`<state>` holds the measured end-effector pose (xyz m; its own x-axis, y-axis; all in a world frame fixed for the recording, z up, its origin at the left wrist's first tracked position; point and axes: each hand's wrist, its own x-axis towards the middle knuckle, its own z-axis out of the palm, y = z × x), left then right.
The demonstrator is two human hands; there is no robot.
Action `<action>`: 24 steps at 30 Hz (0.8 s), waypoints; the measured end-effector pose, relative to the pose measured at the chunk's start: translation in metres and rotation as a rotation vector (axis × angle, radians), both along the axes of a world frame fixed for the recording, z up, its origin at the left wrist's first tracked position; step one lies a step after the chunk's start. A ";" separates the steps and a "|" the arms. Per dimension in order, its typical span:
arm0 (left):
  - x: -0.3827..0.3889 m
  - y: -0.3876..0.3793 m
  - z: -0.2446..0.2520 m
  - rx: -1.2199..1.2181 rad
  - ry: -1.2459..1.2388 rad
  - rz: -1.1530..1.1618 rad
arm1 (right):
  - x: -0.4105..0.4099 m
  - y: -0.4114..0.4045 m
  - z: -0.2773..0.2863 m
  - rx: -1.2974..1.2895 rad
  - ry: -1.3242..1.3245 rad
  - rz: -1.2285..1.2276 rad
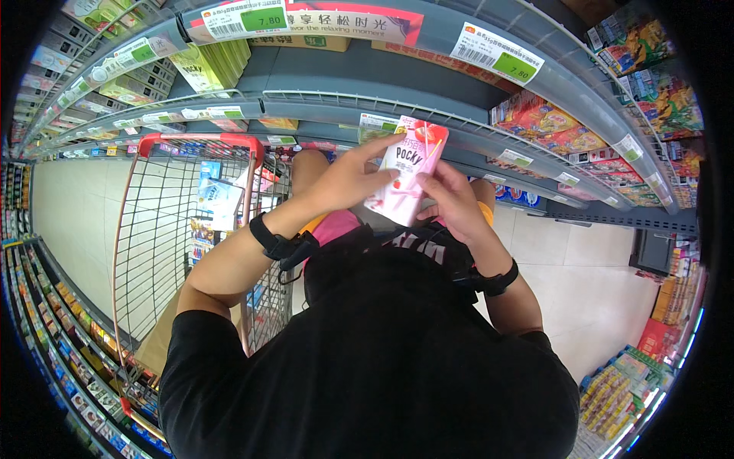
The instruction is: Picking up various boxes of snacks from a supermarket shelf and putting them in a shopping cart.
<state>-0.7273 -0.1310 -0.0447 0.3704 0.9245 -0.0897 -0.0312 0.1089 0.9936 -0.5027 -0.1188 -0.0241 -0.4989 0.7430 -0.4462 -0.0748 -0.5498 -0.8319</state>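
A pink and white Pocky snack box (414, 166) with strawberry pictures is held up in front of my lap, tilted a little. My left hand (367, 172) grips its left side, with the fingers reaching over the upper edge and the thumb across the front. On the lower right side of the box, my right hand (450, 201) closes with thumb and fingers. Part of another pink pack seems to show at the box's lower left, but I cannot tell what it is. Both wrists wear black bands.
At my left stands a wire shopping cart (149, 229) with red corners, holding a blue Pocky box (221, 198), other packs and a cardboard sheet (163, 338). Ahead, grey store shelves (344, 74) carry price tags, green Pocky boxes (209, 66) and red snack packs (539, 123). Pale floor tiles (545, 275) lie to the right.
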 end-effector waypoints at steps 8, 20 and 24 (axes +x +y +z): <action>-0.007 0.010 0.001 -0.016 -0.004 -0.024 | -0.016 -0.005 -0.019 0.432 -0.003 -0.111; -0.006 0.000 -0.005 0.078 0.282 -0.043 | -0.017 0.000 -0.016 0.320 -0.013 -0.012; -0.010 0.001 0.014 -0.052 0.093 -0.249 | -0.020 0.001 -0.016 0.360 -0.107 0.010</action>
<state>-0.7376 -0.1301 -0.0311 0.5735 0.7994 -0.1792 0.0945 0.1527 0.9837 -0.5228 -0.1177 -0.0398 -0.4717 0.8570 -0.2077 0.0274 -0.2212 -0.9749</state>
